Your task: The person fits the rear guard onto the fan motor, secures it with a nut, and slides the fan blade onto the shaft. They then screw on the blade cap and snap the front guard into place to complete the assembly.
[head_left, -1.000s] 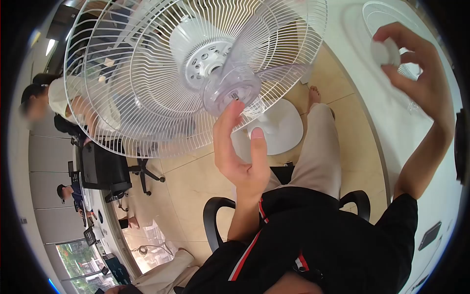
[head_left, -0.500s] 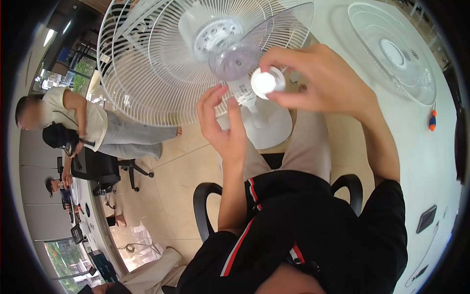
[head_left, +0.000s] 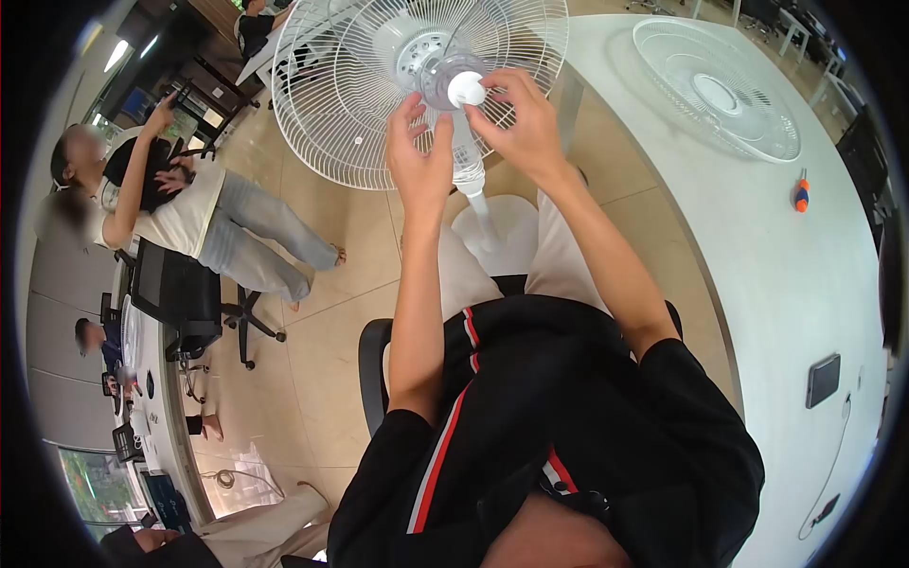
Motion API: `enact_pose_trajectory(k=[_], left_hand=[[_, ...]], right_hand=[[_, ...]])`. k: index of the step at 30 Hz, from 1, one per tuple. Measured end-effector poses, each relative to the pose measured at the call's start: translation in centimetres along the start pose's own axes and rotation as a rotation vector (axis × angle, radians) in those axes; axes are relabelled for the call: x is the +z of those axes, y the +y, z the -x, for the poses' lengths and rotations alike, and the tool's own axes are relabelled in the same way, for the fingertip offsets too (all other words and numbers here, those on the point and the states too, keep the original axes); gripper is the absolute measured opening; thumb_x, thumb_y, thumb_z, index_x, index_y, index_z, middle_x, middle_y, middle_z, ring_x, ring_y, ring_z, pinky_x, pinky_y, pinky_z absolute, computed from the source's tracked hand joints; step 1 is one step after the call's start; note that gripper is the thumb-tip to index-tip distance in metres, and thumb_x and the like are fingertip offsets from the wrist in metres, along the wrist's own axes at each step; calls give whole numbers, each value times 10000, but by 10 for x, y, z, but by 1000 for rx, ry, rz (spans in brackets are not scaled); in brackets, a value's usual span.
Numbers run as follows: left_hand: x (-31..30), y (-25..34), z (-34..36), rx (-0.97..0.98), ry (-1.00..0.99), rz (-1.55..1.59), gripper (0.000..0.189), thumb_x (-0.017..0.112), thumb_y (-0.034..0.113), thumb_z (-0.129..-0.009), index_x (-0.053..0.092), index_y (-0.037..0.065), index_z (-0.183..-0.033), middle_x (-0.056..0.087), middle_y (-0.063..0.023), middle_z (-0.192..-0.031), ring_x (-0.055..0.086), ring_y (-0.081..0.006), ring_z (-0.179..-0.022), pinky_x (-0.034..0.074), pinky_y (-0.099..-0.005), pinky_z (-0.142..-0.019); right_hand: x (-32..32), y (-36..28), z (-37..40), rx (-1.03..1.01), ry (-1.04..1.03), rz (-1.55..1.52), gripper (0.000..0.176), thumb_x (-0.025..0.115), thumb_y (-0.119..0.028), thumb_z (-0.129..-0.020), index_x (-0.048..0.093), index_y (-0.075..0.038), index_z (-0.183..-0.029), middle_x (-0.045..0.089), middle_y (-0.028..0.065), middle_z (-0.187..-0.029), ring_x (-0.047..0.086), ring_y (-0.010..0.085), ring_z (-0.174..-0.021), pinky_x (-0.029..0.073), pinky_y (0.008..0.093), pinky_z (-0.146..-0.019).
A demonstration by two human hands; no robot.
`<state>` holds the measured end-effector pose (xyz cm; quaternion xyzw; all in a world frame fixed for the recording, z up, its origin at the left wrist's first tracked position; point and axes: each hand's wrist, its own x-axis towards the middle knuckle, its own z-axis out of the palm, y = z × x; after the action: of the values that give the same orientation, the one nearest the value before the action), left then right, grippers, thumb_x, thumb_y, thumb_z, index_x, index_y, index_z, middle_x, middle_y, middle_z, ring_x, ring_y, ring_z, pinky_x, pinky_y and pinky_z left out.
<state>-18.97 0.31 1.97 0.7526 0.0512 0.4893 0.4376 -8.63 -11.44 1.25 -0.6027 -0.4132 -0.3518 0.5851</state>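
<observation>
A white pedestal fan stands in front of me, its round base (head_left: 502, 232) on the floor and its wire rear grille (head_left: 327, 133) facing me. At the middle of the grille sits the clear fan blade hub (head_left: 437, 87). My right hand (head_left: 526, 128) pinches a round white cap (head_left: 466, 89) between thumb and fingers, and the cap overlaps the hub in this view. Just left of it, my left hand (head_left: 419, 161) is raised with fingers curved and apart, beside the hub and holding nothing.
On the white table (head_left: 663, 199) to my right lie the front grille (head_left: 715, 95), an orange and blue screwdriver (head_left: 802, 196) and a phone (head_left: 824, 381) near a cable. A person (head_left: 161, 208) stands at the left beside a black office chair (head_left: 180, 298).
My right hand has brought the white cap from beside the hub to in front of it. My left hand stays close by. The standing person has raised an arm, and my view has shifted.
</observation>
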Motion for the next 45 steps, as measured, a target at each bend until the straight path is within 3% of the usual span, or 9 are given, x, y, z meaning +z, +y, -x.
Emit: enact_pose_trajectory(k=[9,12,16,23,28,32,35,38,45], left_hand=[[-12,3,-16,-73,-47,105,606,721,117,-929,443,-78,-1431,556,-210,-1343,624,-214,-1137,568,-300,-818],[-8,7,-23,-83,9,153,586,744,125,-907,489,-76,-1394,580,-193,-1323,686,-207,-998,563,-297,-679],[-6,-3,-33,-169,-79,247,562,725,166,-935,492,-86,-1380,597,-184,-1306,714,-186,-836,545,-277,-619],[18,-18,-35,-210,-105,237,547,714,241,-957,526,-36,-1389,616,-192,-1287,731,-195,-756,530,-262,-573],[16,-21,-37,-277,-120,258,608,742,278,-938,517,-38,-1407,635,-187,-1245,736,-199,-758,526,-254,-566],[20,-17,-35,-273,-127,228,647,766,284,-921,500,-45,-1411,640,-174,-1221,738,-198,-763,522,-249,-564],[20,-14,-31,-274,-127,228,657,777,266,-912,487,-45,-1413,641,-171,-1212,740,-203,-768,520,-246,-563],[22,-16,-32,-265,-134,226,652,782,243,-907,484,-43,-1411,640,-177,-1210,744,-212,-781,522,-247,-563],[23,-15,-30,-272,-111,200,633,777,221,-906,491,-54,-1399,636,-193,-1223,751,-223,-800,530,-255,-561]], right_hand=[[8,-11,5,-102,14,114,398,792,-101,-780,674,-87,-1160,644,71,-1110,674,269,-962,567,359,-776],[6,-10,0,-125,27,114,393,797,-96,-781,684,-86,-1157,645,69,-1121,675,263,-968,564,357,-796],[4,-6,-3,-99,-30,101,373,809,-116,-781,688,-79,-1132,643,72,-1132,676,245,-953,564,351,-782],[4,18,-12,56,-50,67,264,793,-236,-854,670,-35,-972,671,82,-776,684,273,-675,538,359,-593],[9,24,-17,188,-140,100,425,715,-397,-925,700,14,-815,685,148,-645,674,300,-562,523,372,-545],[8,23,-21,290,-203,104,534,658,-476,-936,720,32,-782,688,170,-649,685,305,-580,524,386,-561],[3,19,-21,398,-220,33,496,696,-480,-891,695,2,-773,679,144,-632,679,324,-589,527,403,-559],[-4,15,-17,272,-108,87,451,746,-462,-843,689,-16,-805,680,111,-642,684,292,-597,532,388,-568],[-23,15,-7,265,-99,165,383,815,-351,-789,664,-31,-935,726,89,-795,702,228,-633,550,362,-587]])
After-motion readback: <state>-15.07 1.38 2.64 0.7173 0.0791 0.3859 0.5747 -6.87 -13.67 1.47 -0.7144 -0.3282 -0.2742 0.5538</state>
